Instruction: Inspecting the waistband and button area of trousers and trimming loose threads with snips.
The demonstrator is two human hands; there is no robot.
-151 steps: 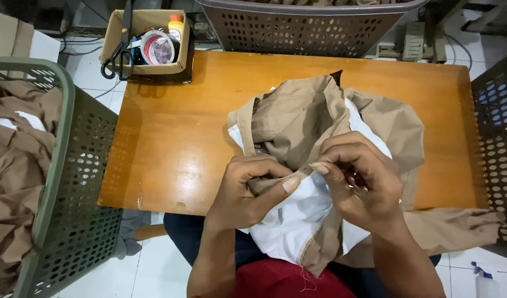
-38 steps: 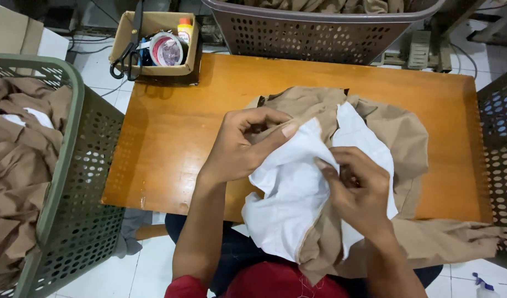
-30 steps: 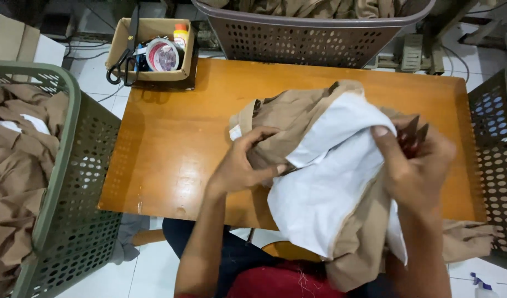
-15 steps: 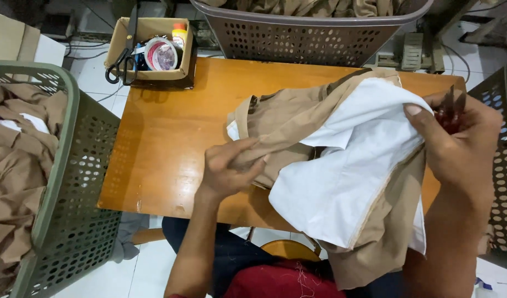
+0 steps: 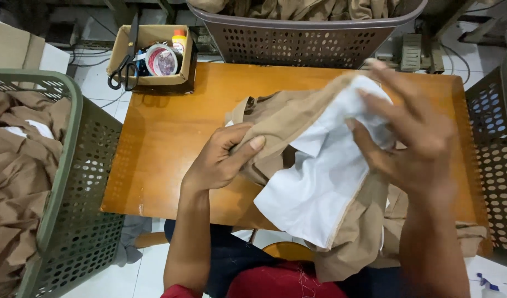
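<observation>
A tan garment (image 5: 281, 118) with a white lining (image 5: 314, 187) lies over the right half of the wooden table (image 5: 165, 138). My left hand (image 5: 220, 160) pinches a fold of the tan cloth near the table's middle. My right hand (image 5: 411, 138) is raised above the table and grips the white lining with the tan edge, pulling it up and to the right. The garment's lower part hangs over the table's front edge toward my lap.
A green perforated basket (image 5: 71, 182) full of tan garments stands at the left. A grey basket (image 5: 303, 38) with more tan cloth sits behind the table, another grey basket (image 5: 493, 143) at the right. A cardboard box (image 5: 151, 55) holds scissors, tape and a small bottle.
My right hand has lifted the white lining up and away to the right, spreading the garment open. My left hand has stayed on the tan fold near the table's middle.
</observation>
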